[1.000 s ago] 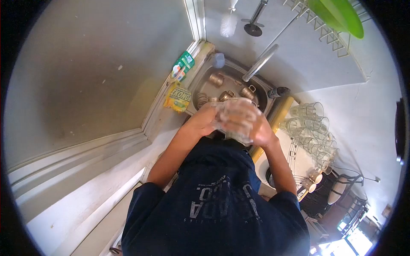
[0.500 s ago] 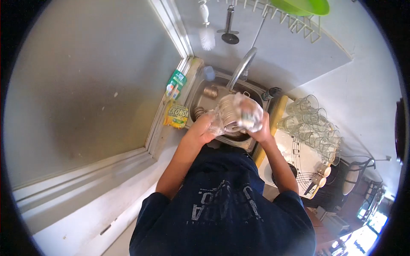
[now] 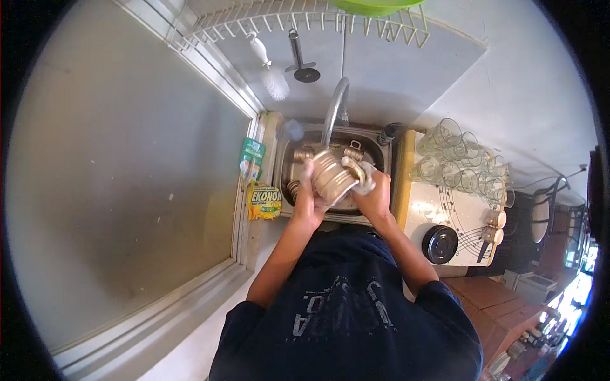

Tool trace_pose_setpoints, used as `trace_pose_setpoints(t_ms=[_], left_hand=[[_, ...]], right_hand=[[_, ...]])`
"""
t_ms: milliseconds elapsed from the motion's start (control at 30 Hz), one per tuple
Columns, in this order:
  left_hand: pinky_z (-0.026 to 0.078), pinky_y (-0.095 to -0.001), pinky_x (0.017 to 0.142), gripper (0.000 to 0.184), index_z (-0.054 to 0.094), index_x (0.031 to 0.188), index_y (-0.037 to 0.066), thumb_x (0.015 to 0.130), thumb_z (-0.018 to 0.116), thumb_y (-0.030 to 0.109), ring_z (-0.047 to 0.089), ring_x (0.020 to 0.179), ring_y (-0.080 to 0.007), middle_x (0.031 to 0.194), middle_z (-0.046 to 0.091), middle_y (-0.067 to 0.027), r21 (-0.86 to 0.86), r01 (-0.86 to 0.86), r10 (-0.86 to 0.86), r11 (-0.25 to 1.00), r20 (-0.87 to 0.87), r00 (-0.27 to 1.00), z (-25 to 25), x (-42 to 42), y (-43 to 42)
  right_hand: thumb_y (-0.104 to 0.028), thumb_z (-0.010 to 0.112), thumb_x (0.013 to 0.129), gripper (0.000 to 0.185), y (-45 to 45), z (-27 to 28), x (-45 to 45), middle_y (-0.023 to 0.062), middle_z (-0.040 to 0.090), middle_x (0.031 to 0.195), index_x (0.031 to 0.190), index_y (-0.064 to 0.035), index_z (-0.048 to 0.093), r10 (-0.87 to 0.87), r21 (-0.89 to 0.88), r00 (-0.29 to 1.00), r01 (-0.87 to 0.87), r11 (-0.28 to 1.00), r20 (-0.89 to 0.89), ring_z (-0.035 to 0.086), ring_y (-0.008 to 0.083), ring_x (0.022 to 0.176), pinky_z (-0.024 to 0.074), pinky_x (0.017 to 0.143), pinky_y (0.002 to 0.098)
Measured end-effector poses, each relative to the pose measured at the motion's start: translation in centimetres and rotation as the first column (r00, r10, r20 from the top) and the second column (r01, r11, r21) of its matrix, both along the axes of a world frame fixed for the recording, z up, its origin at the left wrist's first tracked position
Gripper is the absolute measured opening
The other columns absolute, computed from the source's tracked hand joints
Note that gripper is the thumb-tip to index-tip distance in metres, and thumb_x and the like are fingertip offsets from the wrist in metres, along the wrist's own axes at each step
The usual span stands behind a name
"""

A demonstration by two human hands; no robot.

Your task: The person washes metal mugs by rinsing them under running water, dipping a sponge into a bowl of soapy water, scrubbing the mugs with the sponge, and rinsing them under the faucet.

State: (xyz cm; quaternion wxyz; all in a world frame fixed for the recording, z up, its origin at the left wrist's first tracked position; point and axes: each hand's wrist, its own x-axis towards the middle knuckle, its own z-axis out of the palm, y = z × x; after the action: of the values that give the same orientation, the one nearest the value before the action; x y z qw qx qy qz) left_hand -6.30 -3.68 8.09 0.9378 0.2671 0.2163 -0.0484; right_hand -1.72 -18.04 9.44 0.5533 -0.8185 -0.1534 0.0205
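Above the sink (image 3: 279,152), my left hand (image 3: 307,204) grips the side of a mug (image 3: 332,176) with beige and golden-brown bands. The mug is tilted, its handle toward the right. My right hand (image 3: 376,198) is closed at the handle around a white, foam-covered sponge (image 3: 365,185), partly hidden by my fingers. Suds cover both hands. Inside the sink lie similar banded mugs, one at the back right (image 3: 354,151), one at the back left (image 3: 304,154) and one at the left (image 3: 293,188).
A curved faucet (image 3: 333,111) rises behind the mug. Yellow packet (image 3: 264,200) and green packet (image 3: 252,155) lie on the left ledge. Several glasses (image 3: 460,165) and a black round lid (image 3: 440,244) sit on the right counter. A brush (image 3: 273,82) and pizza cutter (image 3: 306,73) hang from a rack (image 3: 254,19).
The sponge has moved off the mug's opening to its handle, and the mug has turned so its banded side and handle show. The head view has shifted, showing more of the rack and counter.
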Motion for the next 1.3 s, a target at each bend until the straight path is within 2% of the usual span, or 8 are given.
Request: trace_pose_setpoints(t_ms=[333,433,633,667,700,900,1000,1300], left_hand=[[0.048,-0.0308,0.088,0.038,0.056,0.118,0.0,0.084,0.056,0.017,0.061,0.098,-0.0174,0.109,0.062,-0.0082,0.541,0.207,-0.354,0.815,0.183,0.917,-2.0,0.5,5.1],[0.048,-0.0336,0.09,0.032,0.059,0.112,0.002,0.084,0.055,0.017,0.061,0.1,-0.0198,0.109,0.063,-0.0086,0.384,0.292,-0.339,0.876,0.058,0.939,-3.5,1.0,5.8],[0.05,-0.0427,0.09,0.043,0.06,0.116,0.008,0.095,0.039,0.04,0.062,0.104,-0.0239,0.112,0.065,-0.009,-0.212,0.309,-0.331,0.927,-0.077,0.94,-3.7,1.9,4.8],[0.051,-0.0429,0.089,0.043,0.06,0.116,0.008,0.095,0.039,0.039,0.062,0.105,-0.0242,0.113,0.065,-0.0092,-0.239,0.314,-0.336,0.919,-0.056,0.94,-3.9,1.9,4.4],[0.051,-0.0431,0.088,0.043,0.06,0.116,0.008,0.095,0.039,0.039,0.062,0.105,-0.0245,0.113,0.065,-0.0095,-0.265,0.319,-0.34,0.91,-0.035,0.94,-4.2,2.0,4.3],[0.053,-0.0414,0.084,0.044,0.06,0.114,0.006,0.095,0.039,0.04,0.064,0.1,-0.0235,0.108,0.066,-0.0083,-0.176,0.423,-0.428,0.889,0.012,0.904,-3.8,2.7,4.3],[0.054,-0.0383,0.08,0.041,0.061,0.108,0.006,0.094,0.042,0.04,0.066,0.094,-0.0216,0.102,0.067,-0.0082,-0.122,0.466,-0.476,0.876,-0.069,0.877,-4.9,3.2,3.9],[0.052,-0.0409,0.074,0.042,0.06,0.109,0.007,0.091,0.046,0.042,0.065,0.089,-0.0244,0.101,0.066,-0.0086,0.064,0.553,-0.542,0.831,-0.135,0.829,-4.5,3.3,2.6]], right_hand=[[-0.009,0.073,0.071,0.03,1.0,1.2,-0.2,0.0194,0.067,0.084,0.099,0.0005,0.065,0.01,-0.11,0.999,-0.006,0.994,0.032,0.067,0.0338,0.08,0.0521,0.071,0.0362],[-0.013,0.073,0.076,0.036,1.8,0.5,-0.9,0.0174,0.067,0.093,0.108,0.0004,0.061,-0.103,-0.096,0.994,0.1,0.99,-0.025,0.068,0.0286,0.086,0.0513,0.075,0.034],[-0.004,0.061,0.085,0.031,4.0,-0.6,-3.4,0.0127,0.061,0.113,0.116,-0.0021,0.056,-0.252,0.389,0.966,0.251,0.886,-0.05,0.057,0.0211,0.104,0.0454,0.089,0.0333],[0.0,0.059,0.083,0.038,3.6,-0.8,-3.6,0.0167,0.056,0.121,0.12,-0.002,0.053,-0.245,0.073,0.94,0.235,0.969,0.236,0.053,0.0281,0.11,0.0421,0.094,0.0375],[0.001,0.062,0.078,0.043,3.6,-0.8,-4.0,0.0191,0.055,0.123,0.12,-0.0014,0.052,-0.226,0.045,0.948,0.221,0.974,0.222,0.052,0.0332,0.111,0.0409,0.096,0.0404],[0.0,0.066,0.077,0.041,2.4,0.2,-4.0,0.0173,0.06,0.118,0.116,-0.0013,0.055,-0.395,0.069,0.882,0.391,0.918,0.256,0.057,0.0336,0.111,0.0464,0.094,0.0379],[-0.003,0.069,0.075,0.035,1.6,0.4,-4.2,0.015,0.063,0.111,0.109,-0.0013,0.06,-0.27,-0.056,0.907,0.304,0.951,0.324,0.061,0.0322,0.104,0.0492,0.09,0.0369],[-0.004,0.065,0.076,0.019,1.5,0.9,-3.5,0.0255,0.063,0.086,0.094,0.0026,0.062,-0.32,-0.206,0.947,0.32,0.925,0.038,0.06,0.0438,0.084,0.0492,0.073,0.0442]])
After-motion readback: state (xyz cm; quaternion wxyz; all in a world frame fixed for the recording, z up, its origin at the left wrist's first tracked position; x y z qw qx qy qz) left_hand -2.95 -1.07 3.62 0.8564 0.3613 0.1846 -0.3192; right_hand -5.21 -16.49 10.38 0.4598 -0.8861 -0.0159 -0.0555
